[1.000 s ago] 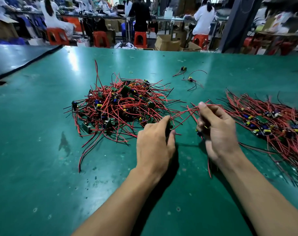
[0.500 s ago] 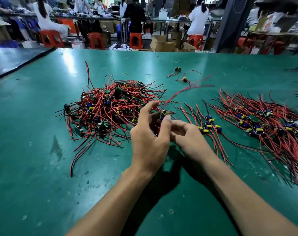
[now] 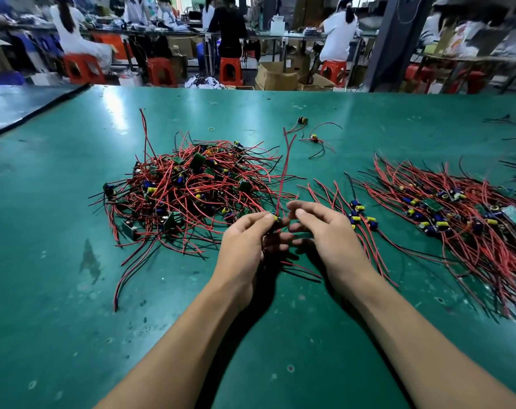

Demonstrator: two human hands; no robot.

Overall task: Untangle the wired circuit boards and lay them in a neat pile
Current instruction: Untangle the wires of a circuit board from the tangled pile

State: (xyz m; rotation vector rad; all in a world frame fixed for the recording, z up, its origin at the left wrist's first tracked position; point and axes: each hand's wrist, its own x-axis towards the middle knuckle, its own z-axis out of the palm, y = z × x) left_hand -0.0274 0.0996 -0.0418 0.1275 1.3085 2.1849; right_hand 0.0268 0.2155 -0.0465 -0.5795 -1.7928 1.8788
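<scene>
Fingertips (image 3: 270,221) of the left hand (image 3: 245,246) are pinching one small wired board (image 3: 276,219) w/ red leads rising toward 12 o'clock; right hand (image 3: 329,240) is hovering just beside it at 3 o'clock, fingers loosely curled, gripping nothing. Green table (image 3: 73,290) is carrying the tangled heap (image 3: 191,190) at 10 o'clock of the hands, sorted pile (image 3: 457,214) at 3 o'clock, a short row of laid-out boards (image 3: 358,215) btwn, and two stray units (image 3: 312,138) near 12 o'clock.

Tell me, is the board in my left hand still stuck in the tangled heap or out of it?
Out. The left hand pinches the board clear of the tangled heap, its red wires rising free.
</scene>
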